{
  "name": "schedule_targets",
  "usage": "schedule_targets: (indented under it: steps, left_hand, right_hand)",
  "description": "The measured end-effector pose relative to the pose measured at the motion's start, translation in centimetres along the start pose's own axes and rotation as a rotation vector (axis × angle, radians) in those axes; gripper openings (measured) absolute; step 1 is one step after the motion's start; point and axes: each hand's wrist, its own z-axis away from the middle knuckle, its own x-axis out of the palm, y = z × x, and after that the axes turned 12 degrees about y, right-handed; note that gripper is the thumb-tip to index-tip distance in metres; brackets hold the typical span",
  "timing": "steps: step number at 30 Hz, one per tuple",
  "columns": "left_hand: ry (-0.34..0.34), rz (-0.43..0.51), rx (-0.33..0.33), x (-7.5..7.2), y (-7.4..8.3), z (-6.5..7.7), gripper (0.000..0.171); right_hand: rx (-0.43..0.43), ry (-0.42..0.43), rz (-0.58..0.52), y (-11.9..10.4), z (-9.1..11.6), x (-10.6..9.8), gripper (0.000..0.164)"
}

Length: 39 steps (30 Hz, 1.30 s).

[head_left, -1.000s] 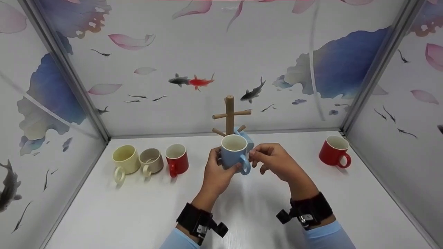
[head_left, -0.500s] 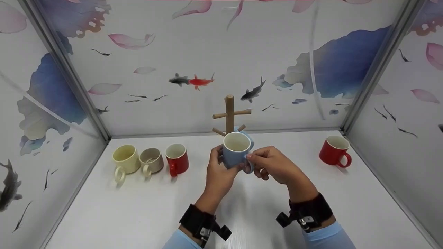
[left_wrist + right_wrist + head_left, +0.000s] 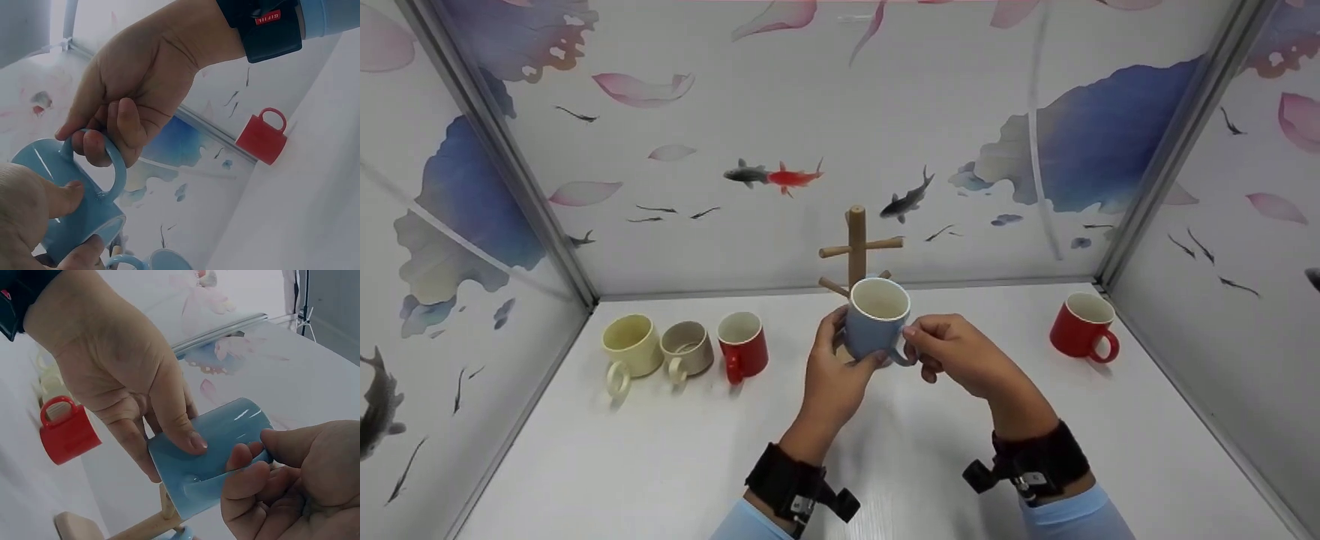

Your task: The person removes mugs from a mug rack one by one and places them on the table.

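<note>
A light blue mug (image 3: 874,334) with a white inside is held up in front of a wooden mug tree (image 3: 857,251). My left hand (image 3: 838,382) grips the mug's body from the left side, with its thumb across the front. At the right side, my right hand (image 3: 960,354) pinches the mug's handle; in the right wrist view, the fingers curl round the handle (image 3: 211,486). Another light blue mug (image 3: 169,260) shows at the bottom of the left wrist view and is hidden behind the held one in the head view.
At the left stand a yellow mug (image 3: 634,349), a grey-beige mug (image 3: 690,349) and a red mug (image 3: 746,349) on the white table (image 3: 660,465). A second red mug (image 3: 1080,328) stands at the far right. Printed panels enclose the back and sides.
Both hands have moved the blue mug slightly up and away, towards the mug tree. My right fingers have closed on its handle. The blue mug behind has become hidden in the head view.
</note>
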Motion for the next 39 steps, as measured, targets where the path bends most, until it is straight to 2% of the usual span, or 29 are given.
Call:
schedule_targets:
  steps: [5, 10, 13, 17, 21, 26, 33, 39]
  left_hand:
    - [-0.035, 0.014, -0.019, 0.0, 0.1, 0.0, 0.074]
    - [-0.082, 0.037, -0.060, 0.1, 0.0, 0.1, 0.058]
    - [-0.122, 0.028, -0.070, 0.3, -0.3, 0.3, 0.049]
    - [-0.202, -0.009, -0.048, 0.9, -0.9, 0.8, 0.040]
    - [-0.285, -0.046, -0.042, 1.5, -1.6, 1.5, 0.041]
    - [-0.361, -0.065, -0.078, 2.3, -2.3, 2.3, 0.044]
    - [-0.433, -0.109, -0.104, 3.4, -2.9, 3.1, 0.049]
    - [-0.476, -0.109, -0.125, 4.1, -3.3, 3.5, 0.055]
  right_hand:
    - [-0.010, 0.059, 0.020, -0.1, 0.4, -1.8, 0.032]
    - [0.012, 0.163, 0.003, -0.3, 0.9, -4.2, 0.029]
    - [0.045, 0.242, 0.009, -0.4, 1.4, -5.9, 0.028]
    - [0.088, 0.334, 0.034, 0.0, 1.7, -8.1, 0.029]
    - [0.131, 0.400, 0.070, 1.2, 1.6, -9.8, 0.031]
    - [0.226, 0.452, 0.130, 2.8, 1.0, -11.5, 0.038]
    - [0.345, 0.502, 0.187, 4.9, 0.6, -13.0, 0.044]
    - [0.365, 0.519, 0.266, 6.9, 0.4, -13.7, 0.047]
